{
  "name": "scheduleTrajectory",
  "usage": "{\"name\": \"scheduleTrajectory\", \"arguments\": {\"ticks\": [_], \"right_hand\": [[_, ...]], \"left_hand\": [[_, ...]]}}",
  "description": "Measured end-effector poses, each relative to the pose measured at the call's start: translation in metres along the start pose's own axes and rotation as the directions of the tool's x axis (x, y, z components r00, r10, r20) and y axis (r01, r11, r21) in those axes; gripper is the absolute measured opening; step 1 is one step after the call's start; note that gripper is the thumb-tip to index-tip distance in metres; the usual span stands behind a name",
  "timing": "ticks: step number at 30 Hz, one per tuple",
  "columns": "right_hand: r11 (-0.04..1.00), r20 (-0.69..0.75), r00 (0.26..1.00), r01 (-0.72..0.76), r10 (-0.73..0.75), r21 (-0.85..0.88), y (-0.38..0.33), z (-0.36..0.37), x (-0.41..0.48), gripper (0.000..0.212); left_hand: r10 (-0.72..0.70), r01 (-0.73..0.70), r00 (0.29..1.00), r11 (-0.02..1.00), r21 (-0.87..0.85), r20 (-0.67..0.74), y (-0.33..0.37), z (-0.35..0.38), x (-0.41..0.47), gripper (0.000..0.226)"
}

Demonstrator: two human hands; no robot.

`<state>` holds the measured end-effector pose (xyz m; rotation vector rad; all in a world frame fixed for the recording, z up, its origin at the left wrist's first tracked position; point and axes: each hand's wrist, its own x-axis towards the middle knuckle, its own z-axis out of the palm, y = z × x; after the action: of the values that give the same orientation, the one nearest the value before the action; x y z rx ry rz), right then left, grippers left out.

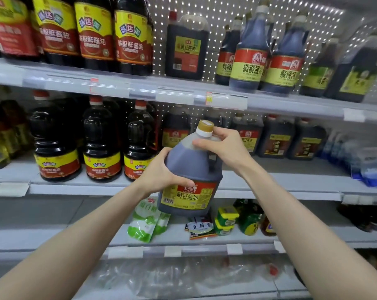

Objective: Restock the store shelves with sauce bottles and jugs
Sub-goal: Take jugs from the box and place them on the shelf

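A dark soy sauce jug (188,169) with a gold cap and a red and yellow label hangs in the air in front of the middle shelf (280,182). My left hand (161,172) grips its left side, thumb across the front above the label. My right hand (222,146) holds its shoulder and neck just under the cap. Similar jugs (276,139) stand at the back of the middle shelf behind it. One lone jug (186,48) stands on the upper shelf.
Tall soy sauce bottles (101,139) line the middle shelf at left, and larger ones (92,31) fill the upper shelf at left. Blue-tinted bottles (250,50) stand upper right. The lower shelf holds green pouches (144,224), small jars (226,219) and packets.
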<state>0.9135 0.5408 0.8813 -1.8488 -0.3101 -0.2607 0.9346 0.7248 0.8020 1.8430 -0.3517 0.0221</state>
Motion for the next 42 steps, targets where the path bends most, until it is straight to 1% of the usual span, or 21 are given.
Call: {"name": "scheduleTrajectory", "arguments": {"ticks": [5, 10, 13, 15, 17, 20, 24, 28, 30, 32, 34, 36, 38, 40, 42], "right_hand": [[0.999, 0.052, 0.998, -0.036, 0.035, 0.018, 0.032, -0.014, 0.043, 0.026], [1.0, 0.062, 0.998, -0.014, 0.014, -0.01, 0.071, -0.026, 0.097, 0.029], [0.999, 0.079, 0.996, -0.05, 0.05, 0.004, 0.092, -0.028, 0.128, 0.034], [0.999, 0.089, 0.995, -0.04, 0.04, 0.0, 0.104, -0.026, 0.145, 0.038], [1.0, 0.083, 0.997, -0.01, 0.009, 0.002, 0.112, -0.021, 0.159, 0.037], [1.0, 0.083, 0.996, -0.008, 0.007, 0.006, 0.121, -0.012, 0.178, 0.03], [1.0, 0.058, 0.998, 0.019, -0.02, 0.018, 0.133, 0.003, 0.195, 0.034], [0.999, 0.026, 0.999, 0.046, -0.047, 0.019, 0.138, 0.014, 0.203, 0.033], [0.998, 0.013, 0.998, 0.058, -0.058, 0.033, 0.143, 0.017, 0.205, 0.03], [0.998, 0.009, 0.998, 0.067, -0.067, 0.022, 0.148, 0.019, 0.206, 0.032], [0.998, -0.004, 0.998, 0.07, -0.07, 0.004, 0.152, 0.019, 0.203, 0.044], [0.999, -0.038, 0.998, 0.048, -0.049, -0.019, 0.158, 0.017, 0.195, 0.057], [1.0, -0.052, 0.999, -0.014, 0.014, -0.001, 0.172, 0.016, 0.186, 0.062], [0.994, -0.059, 0.993, -0.106, 0.107, 0.022, 0.191, 0.016, 0.175, 0.072], [0.987, -0.059, 0.986, -0.155, 0.157, 0.035, 0.207, 0.019, 0.162, 0.076]], "left_hand": [[-0.053, 0.051, 0.998, 0.998, -0.038, -0.037, -0.018, 0.017, 0.043, 0.095], [-0.081, 0.079, 0.99, 0.997, -0.02, -0.116, -0.03, 0.034, 0.092, 0.089], [-0.108, 0.107, 0.979, 0.994, -0.019, -0.171, -0.042, 0.038, 0.12, 0.087], [-0.14, 0.141, 0.967, 0.99, -0.011, -0.211, -0.051, 0.037, 0.136, 0.093], [-0.156, 0.161, 0.958, 0.987, 0.0, -0.242, -0.061, 0.035, 0.152, 0.103], [-0.129, 0.128, 0.957, 0.992, -0.022, -0.26, -0.073, 0.03, 0.168, 0.097], [-0.103, 0.091, 0.962, 0.994, -0.06, -0.252, -0.082, 0.023, 0.177, 0.084], [-0.072, 0.052, 0.969, 0.995, -0.089, -0.237, -0.089, 0.019, 0.182, 0.093], [-0.07, 0.048, 0.967, 0.994, -0.096, -0.245, -0.094, 0.02, 0.182, 0.094], [-0.075, 0.049, 0.965, 0.993, -0.107, -0.253, -0.099, 0.023, 0.181, 0.093], [-0.093, 0.062, 0.962, 0.99, -0.125, -0.256, -0.104, 0.028, 0.177, 0.086], [-0.125, 0.081, 0.953, 0.983, -0.166, -0.274, -0.105, 0.033, 0.171, 0.065], [-0.15, 0.086, 0.949, 0.97, -0.229, -0.279, -0.111, 0.038, 0.163, 0.047], [-0.141, 0.063, 0.947, 0.963, -0.263, -0.289, -0.122, 0.042, 0.157, 0.041], [-0.118, 0.032, 0.945, 0.962, -0.272, -0.305, -0.13, 0.045, 0.152, 0.037]]}}
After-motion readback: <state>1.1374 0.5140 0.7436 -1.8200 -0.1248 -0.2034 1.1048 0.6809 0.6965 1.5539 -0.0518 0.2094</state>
